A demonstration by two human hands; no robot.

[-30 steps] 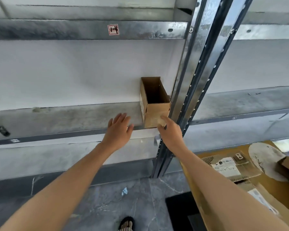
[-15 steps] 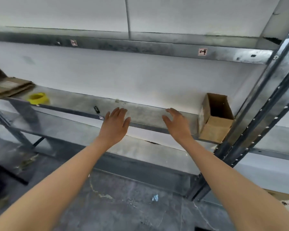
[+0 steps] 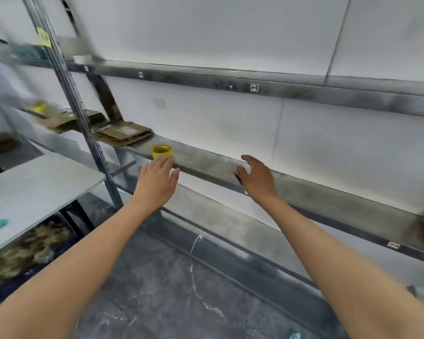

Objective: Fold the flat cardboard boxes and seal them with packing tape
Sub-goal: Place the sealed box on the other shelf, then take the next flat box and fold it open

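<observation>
A yellow roll of packing tape (image 3: 162,151) stands on the metal shelf (image 3: 206,162). My left hand (image 3: 157,182) is stretched out just below and in front of the roll, fingers straight, holding nothing. A stack of flat cardboard boxes (image 3: 124,133) lies on the shelf to the left of the roll, with more flat cardboard (image 3: 64,121) beyond the upright. My right hand (image 3: 257,176) hovers over the shelf's front edge to the right, fingers loosely spread and empty. A small dark object (image 3: 238,178) lies on the shelf by its thumb.
A perforated metal upright (image 3: 83,128) rises left of the hands. A white table (image 3: 34,192) stands at the left with a blue scrap (image 3: 0,223) on it. An upper shelf beam (image 3: 255,88) runs above. A second yellow roll (image 3: 38,107) sits far left, blurred.
The view has swung left along the shelf. The folded open box at the right has left the view, and both hands have moved left, the left one now next to the yellow tape roll.
</observation>
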